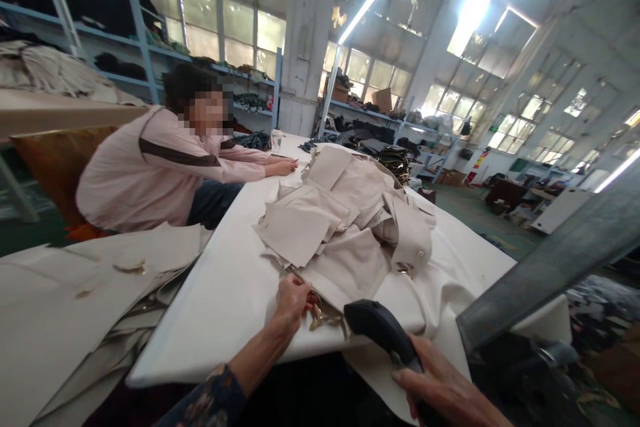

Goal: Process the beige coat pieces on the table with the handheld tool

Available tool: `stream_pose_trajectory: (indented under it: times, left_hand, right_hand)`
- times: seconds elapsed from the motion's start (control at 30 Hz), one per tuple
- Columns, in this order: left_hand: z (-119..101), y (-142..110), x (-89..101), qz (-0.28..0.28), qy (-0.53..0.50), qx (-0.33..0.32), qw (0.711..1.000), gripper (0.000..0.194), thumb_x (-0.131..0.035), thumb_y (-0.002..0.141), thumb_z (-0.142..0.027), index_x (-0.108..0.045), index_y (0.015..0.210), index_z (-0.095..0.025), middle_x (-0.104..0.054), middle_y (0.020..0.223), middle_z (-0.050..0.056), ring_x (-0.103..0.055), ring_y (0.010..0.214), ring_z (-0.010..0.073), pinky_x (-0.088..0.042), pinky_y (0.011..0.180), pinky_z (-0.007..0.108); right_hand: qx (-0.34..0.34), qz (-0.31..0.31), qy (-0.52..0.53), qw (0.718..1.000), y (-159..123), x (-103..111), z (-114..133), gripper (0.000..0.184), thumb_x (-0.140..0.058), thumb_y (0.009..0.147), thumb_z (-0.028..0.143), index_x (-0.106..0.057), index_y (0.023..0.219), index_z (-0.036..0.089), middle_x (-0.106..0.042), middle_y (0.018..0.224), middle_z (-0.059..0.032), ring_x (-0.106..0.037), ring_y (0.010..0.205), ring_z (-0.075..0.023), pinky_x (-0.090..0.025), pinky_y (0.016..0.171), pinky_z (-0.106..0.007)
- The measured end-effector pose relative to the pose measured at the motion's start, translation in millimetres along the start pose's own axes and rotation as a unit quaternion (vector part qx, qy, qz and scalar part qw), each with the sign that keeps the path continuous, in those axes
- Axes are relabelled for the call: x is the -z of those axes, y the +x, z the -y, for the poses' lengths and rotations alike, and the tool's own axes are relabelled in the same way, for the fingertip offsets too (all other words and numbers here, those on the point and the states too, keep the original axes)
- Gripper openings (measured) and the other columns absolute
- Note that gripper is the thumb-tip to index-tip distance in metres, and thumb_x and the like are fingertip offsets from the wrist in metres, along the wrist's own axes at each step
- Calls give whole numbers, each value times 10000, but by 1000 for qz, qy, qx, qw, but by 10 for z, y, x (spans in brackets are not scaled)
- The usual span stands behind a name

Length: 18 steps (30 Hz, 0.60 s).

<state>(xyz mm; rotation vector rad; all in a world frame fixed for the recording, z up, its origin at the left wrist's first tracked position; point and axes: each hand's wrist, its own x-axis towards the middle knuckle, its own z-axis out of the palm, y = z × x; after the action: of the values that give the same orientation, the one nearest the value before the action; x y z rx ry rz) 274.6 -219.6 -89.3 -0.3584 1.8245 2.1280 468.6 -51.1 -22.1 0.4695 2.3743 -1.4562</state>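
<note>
My left hand (pixel 294 297) is closed in a pinch at the near edge of a beige sheet piece (pixel 345 273), at the front of a heap. Gold-coloured metal fittings (pixel 320 319) hang just beside its fingertips. In my right hand (pixel 440 377) is a black curved handheld device (pixel 377 327), its rounded head tilted up and left near the fittings. What kind of tool it is I cannot tell. Behind both hands, the heap of beige pieces (pixel 360 190) lies on a white-covered table (pixel 220 307); some pieces carry small metal parts.
At the left, more beige sheets (pixel 135 247) lie stacked, with a metal fitting on top. A seated person in a pink top (pixel 145 167) rests both hands on the table's far left side. A slanted metal post (pixel 545 273) stands at the right. A cup (pixel 277 141) and dark stacks (pixel 385 153) sit farther back.
</note>
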Motion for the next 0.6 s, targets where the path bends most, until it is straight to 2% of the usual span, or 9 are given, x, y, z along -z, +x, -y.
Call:
stream_pose_trajectory:
  times: [0.13, 0.27, 0.37, 0.43, 0.6]
  left_hand:
    - [40, -3, 28, 10, -4, -20, 1000, 200, -496, 733, -47, -369, 681, -192, -483, 421, -67, -533, 388, 130, -346, 321, 163]
    - [101, -108, 168, 16, -3, -23, 1000, 172, -521, 713, -85, -384, 683, -185, -523, 444, -45, -542, 411, 126, -394, 349, 170]
    - [135, -208, 294, 20, -18, -20, 999, 177, -553, 663, -125, -386, 674, -183, -531, 445, -41, -532, 407, 119, -421, 365, 176]
    - [157, -246, 344, 20, -32, -23, 999, 195, -574, 624, -161, -387, 675, -184, -534, 435, -37, -521, 395, 117, -422, 361, 176]
    - [236, -243, 349, 19, -27, -58, 998, 234, -601, 583, -236, -396, 683, -184, -549, 437, -28, -536, 406, 125, -442, 371, 187]
  right_hand:
    - [-2, -7, 15, 1000, 284, 67, 36, 220, -458, 794, 277, -411, 972, 158, -543, 557, 29, -513, 467, -114, -435, 464, -218]
    - [20, -65, -11, 998, 299, 181, 64, 151, -455, 807, 285, -422, 893, 165, -561, 591, 11, -543, 505, -124, -434, 465, -214]
    - [19, -72, -33, 997, 110, 241, 57, 194, -463, 822, 319, -430, 917, 152, -569, 571, 6, -552, 505, -142, -448, 476, -232]
    - [-6, -61, -51, 997, -91, 235, 84, 223, -469, 817, 341, -437, 923, 149, -560, 559, 8, -556, 503, -151, -453, 480, -237]
    - [-37, -69, -110, 991, -573, 71, 235, 264, -464, 761, 332, -503, 957, 160, -592, 664, -19, -566, 542, -153, -459, 500, -226]
